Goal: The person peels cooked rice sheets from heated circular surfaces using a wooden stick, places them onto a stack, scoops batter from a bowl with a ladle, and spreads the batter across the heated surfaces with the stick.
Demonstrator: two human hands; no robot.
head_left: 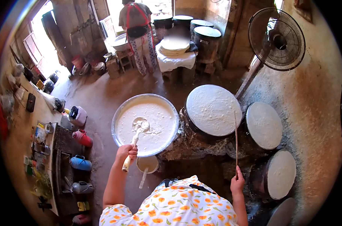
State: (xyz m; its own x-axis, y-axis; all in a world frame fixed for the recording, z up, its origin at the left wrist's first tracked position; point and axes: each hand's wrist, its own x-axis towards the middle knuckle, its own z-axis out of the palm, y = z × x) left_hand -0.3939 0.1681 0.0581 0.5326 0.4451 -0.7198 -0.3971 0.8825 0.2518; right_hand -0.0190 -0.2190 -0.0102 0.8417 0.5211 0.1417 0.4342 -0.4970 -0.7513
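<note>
My left hand [127,153] is closed around the handle of a ladle [135,140], whose bowl sits in the white batter [159,116] of a wide round basin [114,130]. On the right, my right hand [237,182] grips a long thin stick [236,145] that points up and away from me. The stick's far end lies over the right edge of a large round griddle [212,109] covered with a pale layer. A small bucket [148,165] with a light-coloured handle stands below the basin, near my left forearm.
More round griddles [264,125] [281,174] curve down the right side. A fan [277,39] stands at the upper right. Beyond the basin, a person [139,34] stands near a cloth-covered stand [174,62]. Flasks [80,163] and a cluttered table [50,147] line the left.
</note>
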